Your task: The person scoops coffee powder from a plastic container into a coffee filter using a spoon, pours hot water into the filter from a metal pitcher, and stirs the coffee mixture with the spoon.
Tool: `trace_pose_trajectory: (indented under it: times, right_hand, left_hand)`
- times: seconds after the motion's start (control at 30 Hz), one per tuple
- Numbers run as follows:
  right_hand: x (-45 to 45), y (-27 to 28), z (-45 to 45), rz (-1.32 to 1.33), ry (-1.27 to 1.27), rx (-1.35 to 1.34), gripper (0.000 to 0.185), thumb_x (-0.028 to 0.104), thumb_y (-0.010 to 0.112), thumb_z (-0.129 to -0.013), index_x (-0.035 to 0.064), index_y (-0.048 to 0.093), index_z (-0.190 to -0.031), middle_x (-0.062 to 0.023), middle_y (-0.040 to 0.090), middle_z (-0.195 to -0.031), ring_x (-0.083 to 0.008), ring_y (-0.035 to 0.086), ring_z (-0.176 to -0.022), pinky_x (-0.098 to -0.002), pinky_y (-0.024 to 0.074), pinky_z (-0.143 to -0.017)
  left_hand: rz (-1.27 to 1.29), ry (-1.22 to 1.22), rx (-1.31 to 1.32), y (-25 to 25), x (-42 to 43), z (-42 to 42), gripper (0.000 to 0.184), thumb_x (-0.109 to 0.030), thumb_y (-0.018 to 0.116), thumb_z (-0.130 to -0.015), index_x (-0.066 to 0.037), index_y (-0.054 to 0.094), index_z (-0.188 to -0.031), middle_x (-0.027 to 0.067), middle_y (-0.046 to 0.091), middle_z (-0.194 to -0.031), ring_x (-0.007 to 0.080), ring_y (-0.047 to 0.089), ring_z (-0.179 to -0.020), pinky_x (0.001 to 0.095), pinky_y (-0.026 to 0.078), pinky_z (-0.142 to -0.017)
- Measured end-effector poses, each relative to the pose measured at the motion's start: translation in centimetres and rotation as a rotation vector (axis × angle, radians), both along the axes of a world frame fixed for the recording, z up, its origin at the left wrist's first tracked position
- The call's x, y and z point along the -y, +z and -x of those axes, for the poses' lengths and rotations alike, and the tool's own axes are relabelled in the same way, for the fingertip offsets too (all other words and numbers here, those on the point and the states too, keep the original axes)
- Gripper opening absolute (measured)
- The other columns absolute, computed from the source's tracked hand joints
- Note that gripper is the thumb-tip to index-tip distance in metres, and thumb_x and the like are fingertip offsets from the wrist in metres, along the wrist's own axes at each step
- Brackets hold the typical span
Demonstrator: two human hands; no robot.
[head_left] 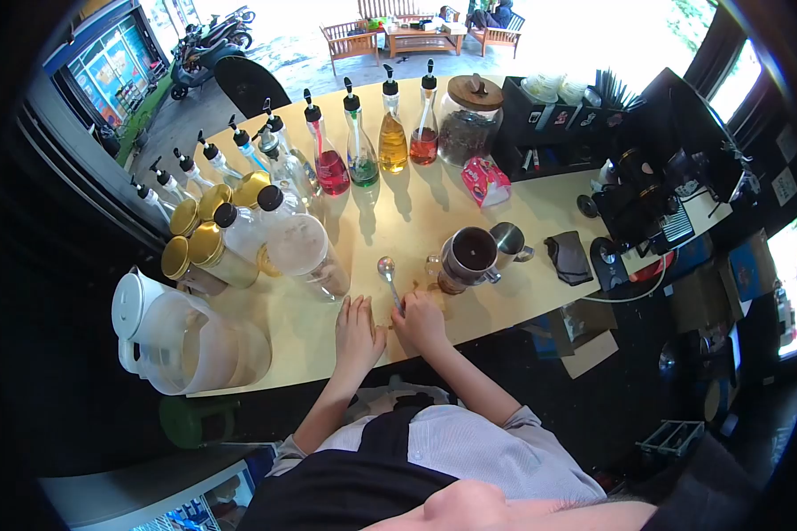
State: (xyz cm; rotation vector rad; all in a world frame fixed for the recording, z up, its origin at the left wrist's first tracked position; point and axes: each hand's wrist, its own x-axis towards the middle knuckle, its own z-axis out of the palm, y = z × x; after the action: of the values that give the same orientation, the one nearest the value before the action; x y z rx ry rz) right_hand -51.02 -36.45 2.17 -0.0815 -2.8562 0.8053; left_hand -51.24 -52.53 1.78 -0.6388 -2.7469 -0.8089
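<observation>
A metal spoon (388,273) is held by its handle in my right hand (422,320), its bowl pointing away from me over the table. My left hand (359,334) rests flat at the table's near edge, fingers stretched out and holding nothing. Just beyond its fingertips stands a clear container with a pale round top (297,245). To the right of the spoon is a clear mug of dark liquid (471,251), with handles showing on two sides. A steel pitcher (507,241) stands right beside it. Brown wet marks lie on the wood near my right hand.
Several pump bottles (392,133) of coloured syrup line the table's far edge. Gold-lidded jars (208,243) and a plastic jug (190,341) stand left. A wooden-lidded jar (469,119), pink packet (487,181), dark cloth (568,257) and espresso machine (638,199) are right.
</observation>
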Motion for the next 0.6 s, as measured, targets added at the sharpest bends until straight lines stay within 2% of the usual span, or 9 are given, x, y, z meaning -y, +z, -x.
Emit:
trace_pose_trajectory:
  times: [0.07,0.13,0.27,0.33,0.5,0.6]
  right_hand:
    - [0.1,-0.3,0.1,-0.045,-0.013,0.031,0.026,0.024,0.07,-0.079,0.0003,0.061,-0.085,-0.0177,0.061,-0.088,-0.0326,0.062,-0.088,-0.0421,0.0508,-0.077]
    - [0.2,-0.6,0.2,-0.049,-0.043,-0.028,0.018,0.019,0.066,-0.079,0.0019,0.06,-0.081,-0.0165,0.06,-0.079,-0.0336,0.063,-0.077,-0.0428,0.0515,-0.067]
    - [-0.6,0.5,-0.7,-0.042,-0.026,-0.141,0.015,0.016,0.065,-0.08,0.0024,0.06,-0.079,-0.0152,0.061,-0.078,-0.0325,0.064,-0.072,-0.0414,0.0518,-0.064]
    - [-1.0,2.4,-1.4,0.032,-0.001,-0.216,0.012,0.013,0.066,-0.08,0.0028,0.061,-0.08,-0.0134,0.061,-0.076,-0.0312,0.064,-0.068,-0.0393,0.052,-0.061]
    - [-3.0,9.9,-4.4,0.184,0.084,-0.393,0.009,0.008,0.07,-0.08,0.003,0.068,-0.087,-0.01,0.062,-0.072,-0.025,0.062,-0.06,-0.0341,0.0514,-0.056]
    - [-5.0,13.4,-5.8,0.295,0.132,-0.437,0.013,0.005,0.072,-0.08,0.0029,0.071,-0.093,-0.0083,0.063,-0.071,-0.0191,0.062,-0.058,-0.0295,0.0509,-0.055]
  left_hand:
    - [-0.007,0.0,0.015,0.0,0.2,0.0,0.057,-0.017,0.062,-0.078,0.003,0.047,-0.129,0.0229,0.05,-0.132,0.0452,0.04,-0.129,0.0497,0.033,-0.109]
    - [-0.014,-0.002,0.029,0.0,0.3,0.1,0.056,-0.017,0.062,-0.078,0.003,0.048,-0.129,0.0223,0.05,-0.132,0.0451,0.04,-0.129,0.0497,0.034,-0.109]
    - [-0.049,0.001,0.047,0.5,-0.3,0.3,0.051,-0.013,0.06,-0.079,0.002,0.049,-0.127,0.0206,0.054,-0.128,0.0438,0.043,-0.126,0.0496,0.035,-0.107]
    - [-0.093,-0.006,0.065,1.1,-0.9,0.4,0.049,-0.012,0.06,-0.08,0.002,0.05,-0.126,0.0201,0.055,-0.126,0.0432,0.044,-0.125,0.0495,0.036,-0.106]
    - [-0.447,-0.066,0.051,3.0,-2.9,0.6,0.041,-0.009,0.057,-0.082,0.002,0.052,-0.121,0.0215,0.056,-0.12,0.0409,0.047,-0.12,0.0474,0.037,-0.104]
    - [-0.485,-0.096,0.052,3.4,-4.5,0.7,0.046,-0.01,0.06,-0.08,0.002,0.051,-0.123,0.022,0.053,-0.124,0.0414,0.045,-0.122,0.0481,0.035,-0.105]
